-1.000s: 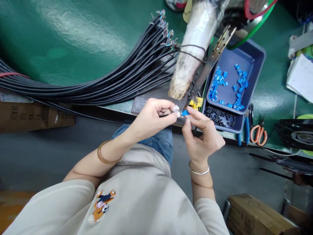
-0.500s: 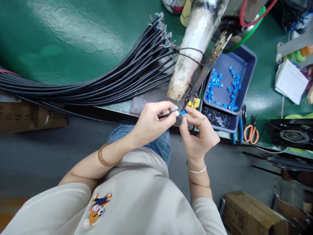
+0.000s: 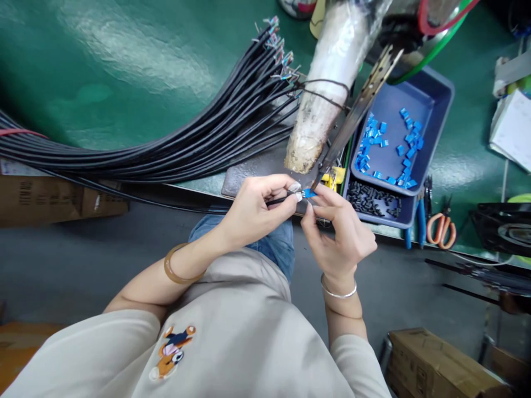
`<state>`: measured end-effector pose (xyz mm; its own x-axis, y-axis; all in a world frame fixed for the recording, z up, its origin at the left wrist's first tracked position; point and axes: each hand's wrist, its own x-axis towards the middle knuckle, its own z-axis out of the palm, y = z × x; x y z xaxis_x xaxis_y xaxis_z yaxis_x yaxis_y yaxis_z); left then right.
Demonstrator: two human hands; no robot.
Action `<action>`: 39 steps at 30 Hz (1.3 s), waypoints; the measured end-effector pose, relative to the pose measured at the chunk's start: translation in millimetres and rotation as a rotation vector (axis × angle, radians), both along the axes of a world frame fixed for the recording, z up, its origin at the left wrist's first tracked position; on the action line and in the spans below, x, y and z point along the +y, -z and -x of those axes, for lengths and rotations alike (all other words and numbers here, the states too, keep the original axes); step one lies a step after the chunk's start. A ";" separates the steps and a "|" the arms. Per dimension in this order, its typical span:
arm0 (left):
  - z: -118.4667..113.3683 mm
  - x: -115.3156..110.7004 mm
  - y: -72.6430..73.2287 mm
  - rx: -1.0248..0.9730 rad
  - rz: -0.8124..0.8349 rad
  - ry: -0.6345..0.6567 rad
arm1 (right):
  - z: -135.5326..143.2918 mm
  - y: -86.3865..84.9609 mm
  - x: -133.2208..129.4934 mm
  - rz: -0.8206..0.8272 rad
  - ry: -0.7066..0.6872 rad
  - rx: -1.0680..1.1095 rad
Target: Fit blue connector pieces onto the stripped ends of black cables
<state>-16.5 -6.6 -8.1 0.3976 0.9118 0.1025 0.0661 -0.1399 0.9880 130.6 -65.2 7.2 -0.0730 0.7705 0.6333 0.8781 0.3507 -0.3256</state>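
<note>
My left grip (image 3: 259,207) is narrow, pinching 1 black cable (image 3: 277,201) near its stripped end. My right grip (image 3: 342,226) is narrow too, fingertips at 1 blue connector (image 3: 307,193); I cannot tell whether they are closed on it. The connector sits between my 2 grips, beside the dark metal bar's (image 3: 348,128) tip. Thin wires reach it, though I can't tell if any are fixed. I judge this end part-way done; the cable bundle (image 3: 186,138) on the table (image 3: 124,61) shows bare, splayed ends. I count 2 bins: the upper bin (image 3: 446,105) has over 20 loose blue pieces, the lower bin (image 3: 409,215) black bits too heaped to count. Beside them lies 1 orange-handled tool (image 3: 445,222).
</note>
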 end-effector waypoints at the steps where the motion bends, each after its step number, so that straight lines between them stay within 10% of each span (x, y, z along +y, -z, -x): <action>1: 0.8 -0.3 0.8 0.008 0.006 0.007 | 0.0 0.6 -0.6 0.001 0.006 -0.007; 39: 0.2 -8.4 -2.3 0.062 -0.028 0.027 | -8.8 0.5 -6.4 0.041 0.009 0.195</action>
